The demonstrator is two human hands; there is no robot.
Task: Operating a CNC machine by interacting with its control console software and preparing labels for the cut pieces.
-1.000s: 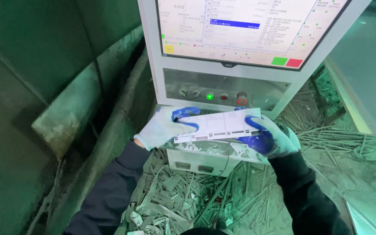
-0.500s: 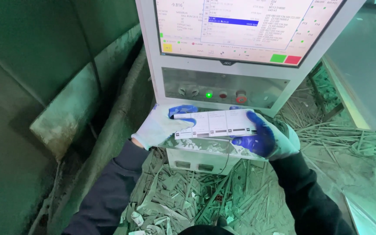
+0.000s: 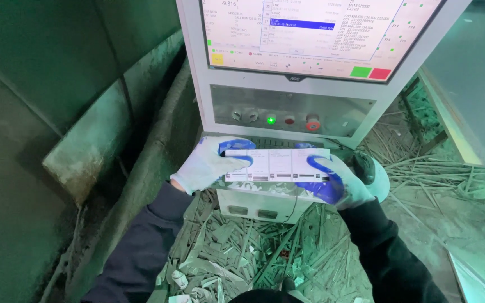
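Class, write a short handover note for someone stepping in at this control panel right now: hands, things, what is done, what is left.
Left hand grips the left end of the white label strip; right hand grips its right end.
The strip is held level above the keyboard shelf, below the button row and lit screen.
Done: strip held up in front of the panel.
Left: no button or key is touched yet.
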